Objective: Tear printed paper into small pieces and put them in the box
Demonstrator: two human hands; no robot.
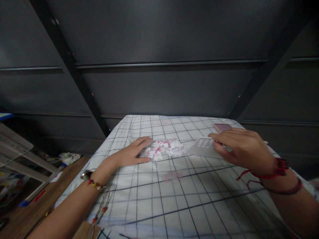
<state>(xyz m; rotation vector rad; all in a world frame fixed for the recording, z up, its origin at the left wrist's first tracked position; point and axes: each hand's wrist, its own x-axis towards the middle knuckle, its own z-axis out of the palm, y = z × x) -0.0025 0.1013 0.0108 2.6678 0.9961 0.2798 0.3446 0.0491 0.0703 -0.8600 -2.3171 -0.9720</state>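
A heap of small torn paper scraps (164, 148), white with pink patches, lies on a white cloth with a dark grid (159, 196). At the heap's left edge my left hand (133, 152) rests on the cloth, fingers spread and thumb apart, touching or nearly touching the scraps. On the heap's right, my right hand (244, 147) grips a flat white plastic scraper (203, 147) with slots near its top. The scraper is tilted, its thin edge close to the scraps. Part of it is hidden behind my fingers.
A pinkish flat object (222, 127), possibly a phone, lies behind my right hand. Dark panelled wall (159, 93) stands at the cloth's far edge. On the left, a white step ladder (25, 156) stands on the wooden floor, with a plastic bag (69, 157) nearby.
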